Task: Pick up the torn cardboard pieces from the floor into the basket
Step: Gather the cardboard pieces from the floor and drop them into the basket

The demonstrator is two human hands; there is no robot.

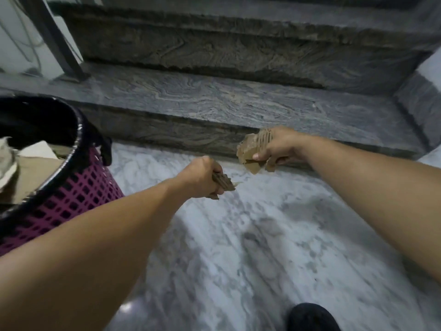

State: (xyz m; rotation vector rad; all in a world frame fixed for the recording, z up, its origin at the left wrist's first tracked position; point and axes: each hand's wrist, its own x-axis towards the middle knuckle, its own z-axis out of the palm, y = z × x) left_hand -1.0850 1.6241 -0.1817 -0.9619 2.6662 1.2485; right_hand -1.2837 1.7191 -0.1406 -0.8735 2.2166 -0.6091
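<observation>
Floor: white marble with grey veining (238, 247), running up to two grey stone steps (214, 99) across the back of the view.
Railing: one dark metal post (57, 41) rising from the lower step at the upper left.
Basket: one purple lattice basket (78, 194) with a black liner around its rim, standing on the floor at the left; several cardboard scraps inside it (35, 168), too overlapped to count.
Hands: two, both reaching forward above the floor, a short gap between them.
Left hand: left hand (202, 177) just beside the basket, fingers curled tight round one small torn cardboard piece (223, 183) whose ribbed edge sticks out past the knuckles.
Right hand: right hand (276, 146) near the foot of the lower step, fingers and thumb closed round a bunch of torn cardboard (253, 151); at least two layers show, exact count unclear.
Cardboard location: all visible pieces sit in the two hands or in the basket.
Foot: one dark shoe tip (312, 316) at the bottom edge.
</observation>
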